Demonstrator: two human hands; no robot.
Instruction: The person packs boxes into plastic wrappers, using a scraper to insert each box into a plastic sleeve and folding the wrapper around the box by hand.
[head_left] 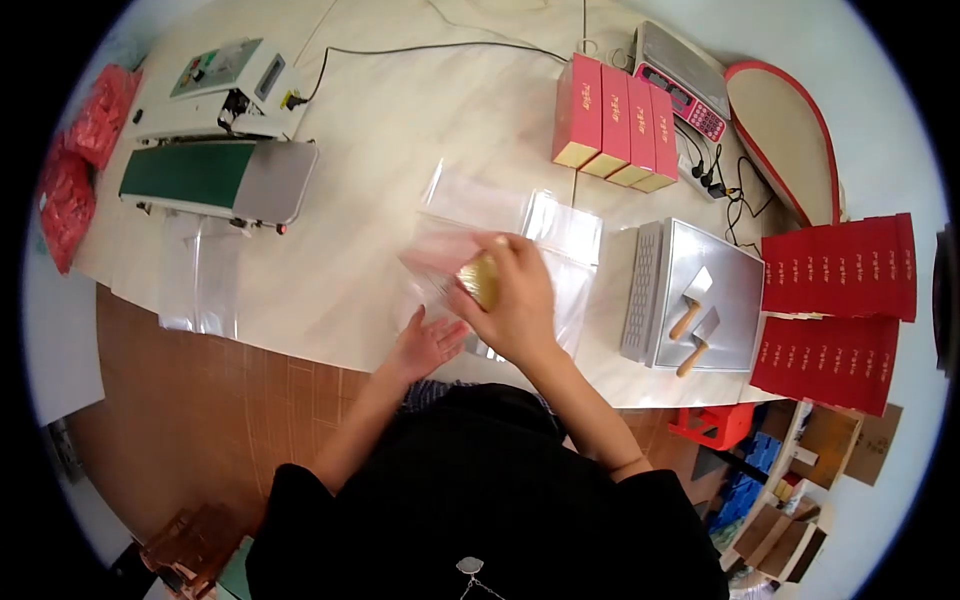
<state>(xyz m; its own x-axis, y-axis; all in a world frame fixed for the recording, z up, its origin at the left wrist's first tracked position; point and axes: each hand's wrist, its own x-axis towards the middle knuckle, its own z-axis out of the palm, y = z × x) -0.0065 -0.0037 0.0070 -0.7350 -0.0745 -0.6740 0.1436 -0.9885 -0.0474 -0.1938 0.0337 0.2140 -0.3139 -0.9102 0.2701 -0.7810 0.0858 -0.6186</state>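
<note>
Glossy plastic bags, smooth metal case; wooden handles

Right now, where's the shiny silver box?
In the head view, the silver box lies at right on the table, between the right hand and red packs, under two trowels.

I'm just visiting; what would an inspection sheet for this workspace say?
Surface: pale table, marbled.
Job's things: gold-ended box, partly blurred; clear plastic bags below it.
Clutter: two small trowels on a metal case.
Grip: right hand holds the box; left hand is open nearby.
Cables: black cable to the sealing machine; black plugs in a power strip.
Surroundings: red stool, brown floor.
</note>
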